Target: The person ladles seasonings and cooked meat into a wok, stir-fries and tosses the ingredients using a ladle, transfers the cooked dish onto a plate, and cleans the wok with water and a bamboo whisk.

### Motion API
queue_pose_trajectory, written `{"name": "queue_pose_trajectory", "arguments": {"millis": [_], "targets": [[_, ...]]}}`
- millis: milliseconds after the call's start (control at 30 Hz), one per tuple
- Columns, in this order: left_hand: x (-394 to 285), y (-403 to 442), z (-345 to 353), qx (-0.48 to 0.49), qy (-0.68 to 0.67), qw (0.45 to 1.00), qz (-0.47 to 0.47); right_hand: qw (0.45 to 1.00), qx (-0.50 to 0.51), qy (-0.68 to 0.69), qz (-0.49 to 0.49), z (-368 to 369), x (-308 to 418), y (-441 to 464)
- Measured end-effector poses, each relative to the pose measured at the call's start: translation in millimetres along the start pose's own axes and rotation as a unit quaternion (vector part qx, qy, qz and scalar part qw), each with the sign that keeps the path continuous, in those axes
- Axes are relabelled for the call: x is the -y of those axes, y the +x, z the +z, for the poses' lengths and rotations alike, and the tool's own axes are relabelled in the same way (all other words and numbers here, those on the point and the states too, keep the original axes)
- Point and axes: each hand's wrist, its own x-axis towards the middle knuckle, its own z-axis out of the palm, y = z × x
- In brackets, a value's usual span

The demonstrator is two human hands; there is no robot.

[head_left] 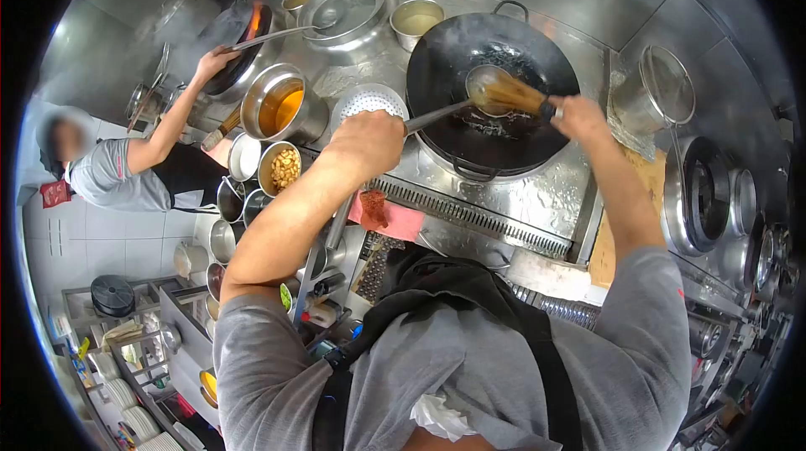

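My left hand [369, 145] is closed around the handle of a ladle [441, 114], whose bowl hangs over the large black wok [437, 57]. In my right hand [579, 120] is a bamboo wok brush [522, 97]. Its bristle end meets the ladle's bowl, though I cannot tell whether it is inside or against it. A little water and some steam show in the wok. Just behind my left hand lies a perforated skimmer [369, 99]. A red cloth [374, 210] lies on a pink one [406, 223] at the stove's front edge.
To the left stand a pot of orange liquid [273, 128] and a container of brown pieces [265, 167]. A co-worker [147, 167] holds a ladle near another wok [214, 44] with flame beside it. A strainer pot [651, 99] stands at right.
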Motion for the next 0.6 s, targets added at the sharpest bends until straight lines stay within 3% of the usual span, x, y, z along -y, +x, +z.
{"name": "queue_pose_trajectory", "arguments": {"millis": [167,233,300,500,567,600], "targets": [[-9.7,-0.7,-12.5,0.022,0.018,1.000,0.012,0.989,-0.133,0.042,0.043,-18.9,-8.4,-1.1],[-8.8,0.7,-3.2,0.009,0.022,1.000,0.007,0.989,-0.086,0.116,0.041,-3.5,-2.3,-10.9],[-10.2,-2.2,-2.8,-0.003,0.028,1.000,0.003,0.998,-0.014,0.056,-0.037,28.4,-0.6,-6.4],[-12.3,0.8,-9.9,0.049,-0.039,0.998,-0.024,0.994,-0.099,0.036,0.019,2.2,-5.5,-5.2],[0.8,7.5,10.6,0.023,-0.067,0.998,-0.002,0.980,-0.181,0.075,0.035,11.1,1.2,-11.1],[4.6,10.5,12.8,0.021,-0.066,0.998,-0.003,0.989,-0.132,0.070,0.001,14.9,4.8,-11.5]]}}
